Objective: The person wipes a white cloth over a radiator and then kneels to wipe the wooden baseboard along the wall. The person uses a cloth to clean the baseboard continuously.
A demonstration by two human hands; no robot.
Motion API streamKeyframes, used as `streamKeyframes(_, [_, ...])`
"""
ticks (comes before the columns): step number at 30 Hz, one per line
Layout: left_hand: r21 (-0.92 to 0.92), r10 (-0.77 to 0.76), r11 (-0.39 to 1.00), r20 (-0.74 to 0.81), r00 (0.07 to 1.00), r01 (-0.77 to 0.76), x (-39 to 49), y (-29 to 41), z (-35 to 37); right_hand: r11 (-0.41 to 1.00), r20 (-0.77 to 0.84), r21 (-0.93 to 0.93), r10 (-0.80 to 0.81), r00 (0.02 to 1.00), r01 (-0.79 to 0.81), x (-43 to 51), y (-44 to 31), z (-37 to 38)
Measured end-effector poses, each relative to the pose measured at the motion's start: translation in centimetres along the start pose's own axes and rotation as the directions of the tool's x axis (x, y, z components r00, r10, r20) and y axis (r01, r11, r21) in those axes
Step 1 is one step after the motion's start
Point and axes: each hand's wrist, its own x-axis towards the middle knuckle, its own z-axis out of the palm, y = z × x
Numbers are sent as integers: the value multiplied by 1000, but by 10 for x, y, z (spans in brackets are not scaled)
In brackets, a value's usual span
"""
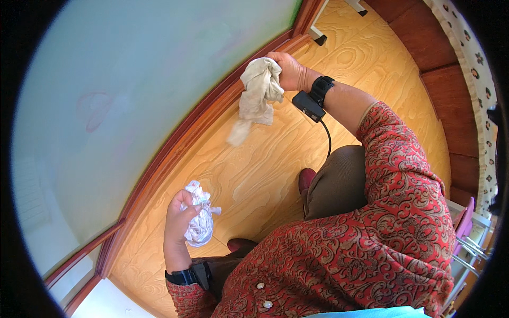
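My left hand [181,216], at the lower left, is closed around a crumpled white cloth [201,226] with faint coloured marks. Farther up, my right hand [288,71] grips a bunched beige cloth [260,79], whose loose end hangs down and looks blurred. Both cloths are held apart, above the wood-patterned floor and near the frame of a large pale glass panel [131,75]. A faint pinkish oval mark shows on the panel. The fingers of my right hand are partly hidden behind its cloth.
A reddish-brown wooden frame [179,139] edges the panel. My knees and dark red shoes are below me. A cable runs from a black device [308,106] at my right wrist. White metal legs [317,33] stand at the top; a wooden piece with patterned fabric [479,79] curves along the right.
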Motion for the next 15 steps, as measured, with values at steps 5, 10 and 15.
streamKeyframes(5, [-17,-9,1000,-7,1000,9,0,-2,-2,997,-165,-77,-10,986,-3,-18,-9,18])
streamKeyframes(10, [-10,-8,1000,-21,1000,7,2,-7,-6,955,-523,-293,-123,844,-42,-43,-17,-17])
streamKeyframes(15, [41,-19,999,-61,998,21,1,-3,-3,-167,-584,-594,-584,565,-787,-71,-26,-77])
